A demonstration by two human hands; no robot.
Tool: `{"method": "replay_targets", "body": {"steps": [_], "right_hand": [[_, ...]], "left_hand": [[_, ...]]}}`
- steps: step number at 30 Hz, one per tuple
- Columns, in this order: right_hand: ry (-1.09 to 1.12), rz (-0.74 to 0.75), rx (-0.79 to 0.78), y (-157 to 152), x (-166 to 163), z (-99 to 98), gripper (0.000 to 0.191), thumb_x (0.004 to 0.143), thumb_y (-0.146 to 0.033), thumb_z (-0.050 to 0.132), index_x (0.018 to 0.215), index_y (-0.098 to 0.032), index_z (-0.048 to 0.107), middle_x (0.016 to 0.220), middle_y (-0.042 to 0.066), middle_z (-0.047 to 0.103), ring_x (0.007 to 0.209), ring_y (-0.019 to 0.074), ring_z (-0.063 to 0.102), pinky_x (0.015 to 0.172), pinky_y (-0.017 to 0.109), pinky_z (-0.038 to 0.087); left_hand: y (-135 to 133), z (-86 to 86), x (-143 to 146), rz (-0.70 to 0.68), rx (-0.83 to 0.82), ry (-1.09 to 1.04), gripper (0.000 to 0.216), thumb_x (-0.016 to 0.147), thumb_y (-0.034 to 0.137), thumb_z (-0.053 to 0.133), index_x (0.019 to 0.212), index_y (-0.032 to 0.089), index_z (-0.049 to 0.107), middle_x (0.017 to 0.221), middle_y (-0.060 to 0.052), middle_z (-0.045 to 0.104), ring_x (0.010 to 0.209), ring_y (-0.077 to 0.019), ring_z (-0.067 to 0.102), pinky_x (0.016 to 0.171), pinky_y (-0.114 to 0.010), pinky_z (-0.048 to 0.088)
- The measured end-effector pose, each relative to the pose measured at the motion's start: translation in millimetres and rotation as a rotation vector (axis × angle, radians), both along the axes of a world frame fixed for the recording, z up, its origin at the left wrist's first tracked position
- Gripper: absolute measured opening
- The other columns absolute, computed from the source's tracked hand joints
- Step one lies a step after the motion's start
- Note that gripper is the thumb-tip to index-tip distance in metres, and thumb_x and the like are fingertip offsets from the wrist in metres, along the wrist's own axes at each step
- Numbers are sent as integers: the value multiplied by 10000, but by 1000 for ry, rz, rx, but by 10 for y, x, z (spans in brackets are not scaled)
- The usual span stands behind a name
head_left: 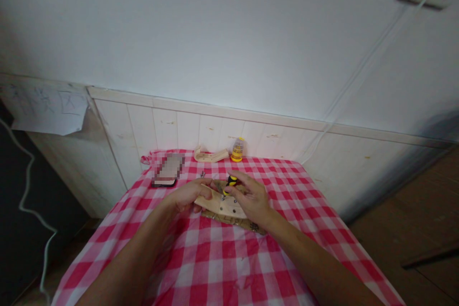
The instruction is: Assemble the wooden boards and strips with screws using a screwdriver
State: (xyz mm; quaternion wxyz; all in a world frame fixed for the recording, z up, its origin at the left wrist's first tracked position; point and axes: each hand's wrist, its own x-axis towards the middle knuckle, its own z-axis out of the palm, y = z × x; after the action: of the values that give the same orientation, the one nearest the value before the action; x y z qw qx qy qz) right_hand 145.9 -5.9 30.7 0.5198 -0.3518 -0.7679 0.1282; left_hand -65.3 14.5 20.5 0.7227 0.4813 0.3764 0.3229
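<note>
A pale wooden piece (pixel 219 203) with small holes lies on a brown patterned board (pixel 239 222) in the middle of the table. My left hand (pixel 189 195) grips the left end of the wooden piece, fingers curled over its edge. My right hand (pixel 251 197) pinches a short black and yellow screwdriver (pixel 230 183), which stands tilted with its tip down on the wooden piece.
The table has a red and white checked cloth (pixel 215 267) and stands against a white panelled wall. At the back lie a curved wooden part (pixel 211 155), a yellow bit holder (pixel 237 149) and a dark phone-like object (pixel 165 171). White cables hang at left and right.
</note>
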Motion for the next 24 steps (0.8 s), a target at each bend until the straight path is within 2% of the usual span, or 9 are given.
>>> {"method": "replay_targets", "body": {"steps": [6, 11, 18, 24], "right_hand": [[-16, 15, -10, -4, -7, 18, 345, 892, -301, 721, 1232, -350, 695, 1056, 18, 783, 918, 207, 759, 829, 363, 643], [-31, 46, -84, 17, -2, -2, 360, 902, -319, 710, 1259, -351, 680, 1080, 21, 778, 980, 215, 750, 850, 363, 634], [-142, 129, -48, -11, 21, 64, 394, 957, -257, 591, 1343, -336, 611, 1226, 40, 737, 1057, 219, 729, 948, 408, 592], [-97, 146, -106, -16, 5, 90, 415, 919, -203, 609, 1314, -329, 620, 1212, 29, 738, 1025, 200, 732, 921, 379, 598]], "left_hand": [[24, -36, -8, -20, -14, -14, 405, 496, 140, 562, 893, 143, 642, 615, 17, 606, 376, -86, 427, 347, -201, 204], [26, -29, -1, -31, -10, -25, 423, 491, 144, 566, 907, 136, 645, 631, 14, 618, 389, -82, 451, 340, -185, 215], [38, -36, -17, -60, 19, -3, 402, 517, 168, 579, 915, 137, 630, 613, 22, 614, 362, -76, 434, 306, -178, 225], [22, -14, -10, -60, 19, -7, 438, 511, 167, 567, 943, 130, 628, 637, 15, 628, 368, -76, 434, 302, -182, 217]]}}
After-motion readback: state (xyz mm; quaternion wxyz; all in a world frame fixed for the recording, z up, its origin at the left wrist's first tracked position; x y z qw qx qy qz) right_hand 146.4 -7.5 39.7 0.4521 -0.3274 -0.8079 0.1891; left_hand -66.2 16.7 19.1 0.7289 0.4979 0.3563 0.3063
